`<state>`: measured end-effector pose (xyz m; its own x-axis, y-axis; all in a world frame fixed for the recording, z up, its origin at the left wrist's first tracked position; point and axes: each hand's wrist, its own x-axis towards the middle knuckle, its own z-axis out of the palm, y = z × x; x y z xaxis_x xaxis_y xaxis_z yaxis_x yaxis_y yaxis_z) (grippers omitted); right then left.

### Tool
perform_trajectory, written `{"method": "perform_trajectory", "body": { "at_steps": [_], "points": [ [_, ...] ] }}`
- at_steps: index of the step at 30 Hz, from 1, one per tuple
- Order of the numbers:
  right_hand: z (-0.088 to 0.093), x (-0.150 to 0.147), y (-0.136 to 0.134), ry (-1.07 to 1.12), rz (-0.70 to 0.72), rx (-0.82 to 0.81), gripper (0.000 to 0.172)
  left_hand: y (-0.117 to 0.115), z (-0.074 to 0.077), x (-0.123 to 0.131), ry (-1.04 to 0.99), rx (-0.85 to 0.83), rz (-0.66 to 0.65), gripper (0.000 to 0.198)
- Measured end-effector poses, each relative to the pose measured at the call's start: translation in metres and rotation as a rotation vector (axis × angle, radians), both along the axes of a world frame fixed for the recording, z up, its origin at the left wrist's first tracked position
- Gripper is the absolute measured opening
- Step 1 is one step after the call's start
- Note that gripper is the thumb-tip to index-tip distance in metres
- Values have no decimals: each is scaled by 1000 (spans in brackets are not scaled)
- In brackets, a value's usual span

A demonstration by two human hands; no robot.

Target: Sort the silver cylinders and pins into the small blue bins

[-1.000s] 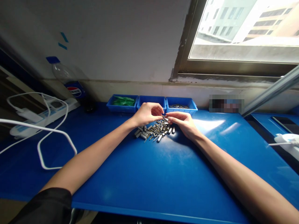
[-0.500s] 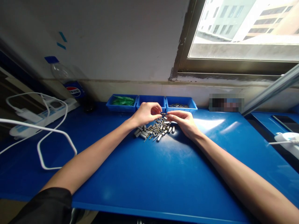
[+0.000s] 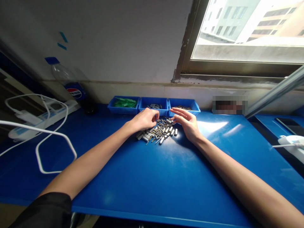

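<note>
A heap of small metal pins and short metal sleeves (image 3: 158, 131) lies on the blue table (image 3: 152, 177), in front of three blue trays. My left hand (image 3: 144, 119) rests at the heap's left edge with its fingers curled down onto the pieces; what they pinch is hidden. My right hand (image 3: 184, 122) hovers at the heap's right edge, fingers stretched apart, thumb and fingertips just above the pieces. The middle tray (image 3: 154, 103) holds a few metal sleeves, the right tray (image 3: 184, 103) thin pins, the left tray (image 3: 123, 104) green parts.
A plastic bottle (image 3: 71, 84) stands at the back left by the wall. A white power strip (image 3: 45, 110) and a looping white cable (image 3: 54, 139) lie on the left. A white device (image 3: 293, 144) sits at the right edge, under a slanted metal bar (image 3: 275, 91).
Both hands, joined pinching a piece above the heap, have parted and dropped to its two sides. The right hand's fingers have spread. The middle tray's sleeves now show.
</note>
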<state>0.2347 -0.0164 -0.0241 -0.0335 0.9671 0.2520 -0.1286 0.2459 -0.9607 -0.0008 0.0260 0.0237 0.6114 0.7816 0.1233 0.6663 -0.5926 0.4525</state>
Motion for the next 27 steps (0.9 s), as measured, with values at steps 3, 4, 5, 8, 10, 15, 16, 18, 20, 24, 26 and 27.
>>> {"method": "perform_trajectory", "body": {
  "at_steps": [3,4,5,8,10,15,16,18,20,24,26,27],
  "points": [
    [0,0,0,-9,-6,-7,38,0,1,-1,35,22,7,22],
    [0,0,1,-9,-8,-7,38,1,0,-1,42,27,7,24],
    [0,0,1,-8,-10,-8,38,1,-1,-1,44,28,4,26],
    [0,0,1,-4,-11,-12,36,4,-6,-2,34,14,-24,33],
    [0,-1,1,1,-5,-13,34,6,-8,-2,21,6,-41,34],
    [2,-1,0,13,7,-17,30,7,-7,-2,-42,18,-35,24],
    [2,-1,0,8,7,-19,30,7,-5,-2,-68,16,-28,22],
    [2,-1,0,3,8,-25,30,5,-1,-1,-131,12,-16,20],
    [2,-1,0,7,9,-34,29,3,4,1,-202,21,-15,18],
    [1,-1,1,5,23,-41,30,-1,9,6,-343,75,-41,16],
    [2,-2,0,-9,44,-46,33,-2,9,8,-397,109,-49,16],
    [3,-2,0,-22,56,-52,35,-2,9,8,-417,126,-52,16]
  ]
}}
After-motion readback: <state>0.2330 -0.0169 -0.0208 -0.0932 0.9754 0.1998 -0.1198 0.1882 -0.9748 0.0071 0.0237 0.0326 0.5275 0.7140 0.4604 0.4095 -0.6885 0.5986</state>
